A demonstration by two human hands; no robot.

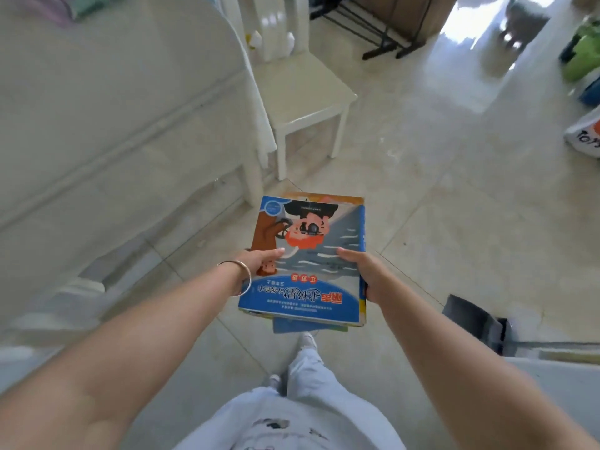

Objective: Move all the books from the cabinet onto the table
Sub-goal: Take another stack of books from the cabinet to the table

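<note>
Holding a stack of books (308, 254) above the floor (454, 206), the left grip (256, 261) and right grip (367, 274) each clasp one side edge, near a chair (305, 102).

Your arms reach forward, left hand (259, 259) and right hand (367, 274) clamping opposite edges of the book stack (308, 254), thumbs on top.
</note>
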